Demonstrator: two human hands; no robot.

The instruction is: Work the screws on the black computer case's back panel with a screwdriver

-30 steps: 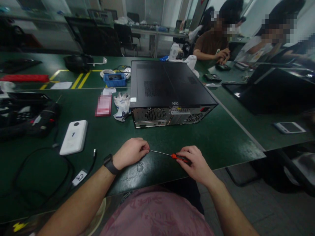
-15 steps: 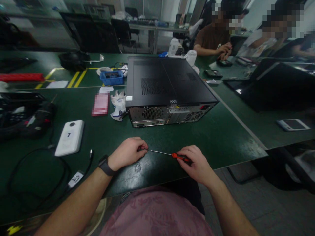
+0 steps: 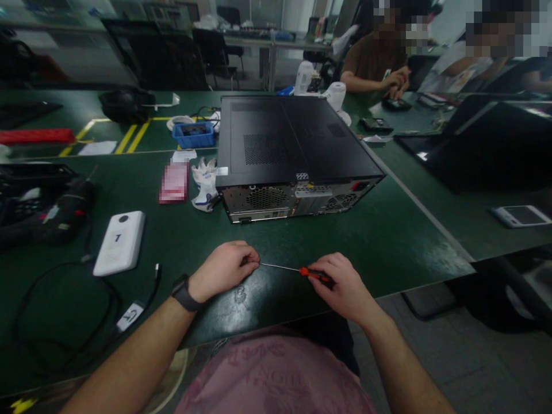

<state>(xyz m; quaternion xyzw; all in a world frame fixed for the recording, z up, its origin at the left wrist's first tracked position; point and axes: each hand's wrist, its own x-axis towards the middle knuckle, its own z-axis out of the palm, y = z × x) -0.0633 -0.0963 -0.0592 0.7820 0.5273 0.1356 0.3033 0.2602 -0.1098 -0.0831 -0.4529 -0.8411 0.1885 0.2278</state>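
Observation:
My right hand (image 3: 338, 283) is closed round the red and black handle of a screwdriver (image 3: 307, 272), held level just above the green table. Its thin metal shaft points left, to the fingertips of my left hand (image 3: 233, 264). There my left thumb and fingers are pinched together at the tip. Whether they grip the tip itself or some small part against it is hidden. A dark watch sits on my left wrist. Beyond both hands lies a black computer case (image 3: 297, 138) on its side, its rear panel with vents and ports facing me.
Left of the case are a white glove (image 3: 204, 184), a pink packet (image 3: 175, 181) and a blue bin (image 3: 194, 136). Nearer are a white power bank (image 3: 119, 242) and black cables (image 3: 112, 293). At right lie a phone (image 3: 521, 216) and a dark monitor (image 3: 491, 149). Co-workers sit at the far right.
The view has shifted slightly. Both hands and the screwdriver keep nearly the same pose.

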